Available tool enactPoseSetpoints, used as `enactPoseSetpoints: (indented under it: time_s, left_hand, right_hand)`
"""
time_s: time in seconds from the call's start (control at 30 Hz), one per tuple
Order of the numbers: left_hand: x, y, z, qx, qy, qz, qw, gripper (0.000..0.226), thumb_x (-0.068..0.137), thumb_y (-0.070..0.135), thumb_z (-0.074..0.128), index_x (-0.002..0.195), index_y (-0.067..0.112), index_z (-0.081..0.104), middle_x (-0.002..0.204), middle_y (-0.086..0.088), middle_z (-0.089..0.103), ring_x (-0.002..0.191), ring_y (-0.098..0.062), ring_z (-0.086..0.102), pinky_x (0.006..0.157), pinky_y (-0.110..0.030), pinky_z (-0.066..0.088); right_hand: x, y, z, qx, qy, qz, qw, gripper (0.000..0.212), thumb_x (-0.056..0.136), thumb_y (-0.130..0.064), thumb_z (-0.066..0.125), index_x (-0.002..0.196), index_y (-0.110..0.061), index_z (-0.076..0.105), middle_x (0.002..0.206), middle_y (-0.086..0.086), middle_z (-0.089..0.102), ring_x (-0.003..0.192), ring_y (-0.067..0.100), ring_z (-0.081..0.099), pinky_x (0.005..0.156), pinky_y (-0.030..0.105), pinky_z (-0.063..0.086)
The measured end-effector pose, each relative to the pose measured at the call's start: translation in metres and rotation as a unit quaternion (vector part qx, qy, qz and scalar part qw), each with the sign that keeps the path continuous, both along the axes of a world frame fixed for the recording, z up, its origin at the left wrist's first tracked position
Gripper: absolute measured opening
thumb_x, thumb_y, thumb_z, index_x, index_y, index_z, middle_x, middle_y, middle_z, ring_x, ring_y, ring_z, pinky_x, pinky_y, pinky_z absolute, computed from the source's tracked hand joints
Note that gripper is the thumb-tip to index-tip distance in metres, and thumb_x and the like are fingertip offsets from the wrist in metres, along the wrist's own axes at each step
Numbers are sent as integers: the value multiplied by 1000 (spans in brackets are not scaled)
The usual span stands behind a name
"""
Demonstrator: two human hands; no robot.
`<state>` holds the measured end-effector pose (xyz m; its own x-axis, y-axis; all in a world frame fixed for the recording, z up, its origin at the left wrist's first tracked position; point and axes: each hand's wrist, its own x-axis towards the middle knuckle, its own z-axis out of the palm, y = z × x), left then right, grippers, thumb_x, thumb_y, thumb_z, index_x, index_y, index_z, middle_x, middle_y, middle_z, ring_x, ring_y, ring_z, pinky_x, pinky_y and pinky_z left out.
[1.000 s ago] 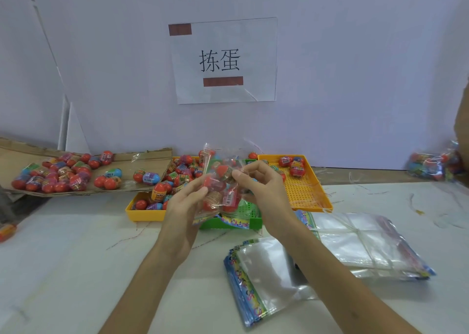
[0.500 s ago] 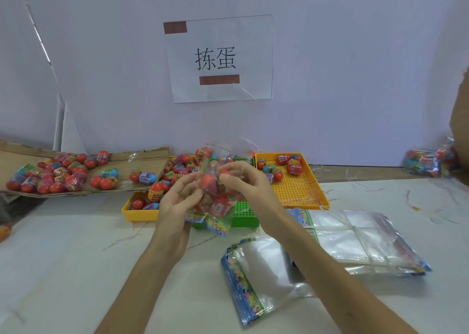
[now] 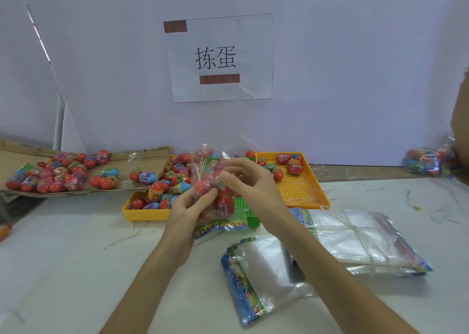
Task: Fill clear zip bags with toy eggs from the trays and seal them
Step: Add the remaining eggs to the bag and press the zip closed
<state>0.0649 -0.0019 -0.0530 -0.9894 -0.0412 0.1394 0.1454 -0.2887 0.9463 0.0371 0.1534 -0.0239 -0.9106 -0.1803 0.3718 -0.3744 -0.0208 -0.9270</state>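
I hold a clear zip bag (image 3: 220, 206) filled with red toy eggs above the green tray (image 3: 247, 211). Its colourful printed strip hangs at the bottom. My left hand (image 3: 186, 211) grips the bag's left side, fingers pinching near the middle. My right hand (image 3: 250, 184) pinches the plastic higher up, fingers curled over the bag. A yellow tray (image 3: 144, 211) to the left holds several eggs. Another yellow tray (image 3: 302, 191) to the right holds a few eggs at its far end.
A cardboard sheet (image 3: 149, 156) at the left carries many loose eggs. Two stacks of empty zip bags lie on the white table, one near me (image 3: 256, 280) and one to the right (image 3: 360, 239). A filled bag (image 3: 429, 162) sits at the far right by the wall.
The filled bag has come lower and closer to the table. My hands have drawn together on it and shifted their pinch along the plastic.
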Motion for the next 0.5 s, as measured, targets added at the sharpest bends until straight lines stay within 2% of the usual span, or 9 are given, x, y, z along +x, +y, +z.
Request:
enactPoseSetpoints:
  time_s: [0.07,0.13,0.2,0.33,0.5]
  left_hand:
    - [-1,0,2,36,-3,-1,999,35,83,25,68,116,13,74,111,-13,76,101,-23,74,73,-26,60]
    - [0,-1,4,39,4,1,999,42,85,24,67,124,8,69,116,-15,74,106,-26,72,76,-28,60]
    - [1,0,4,35,8,8,999,43,85,24,67,125,8,68,116,-14,74,107,-26,72,77,-28,60]
    - [1,3,3,7,10,35,999,36,84,33,68,114,15,75,109,-10,77,100,-23,74,73,-24,60]
    - [-1,0,3,30,0,49,998,22,82,30,70,99,21,80,102,-10,78,90,-21,76,65,-24,59]
  right_hand:
    - [-1,1,0,37,-40,16,998,34,91,-36,74,123,-32,65,108,-6,70,97,10,69,82,27,60]
    - [-3,1,-2,73,-40,-9,997,26,89,-37,75,114,-32,69,102,-7,70,91,7,69,74,21,56]
    - [-3,1,-4,67,-27,-40,997,13,88,-34,78,99,-29,74,89,-8,72,84,8,69,71,20,55]
    - [-3,2,-5,32,-17,-63,997,11,86,-33,79,90,-24,74,75,-7,72,71,6,68,65,20,53]
    - [-1,0,-4,7,-44,-22,999,16,87,-26,78,83,-16,66,77,4,70,66,7,63,59,18,49]
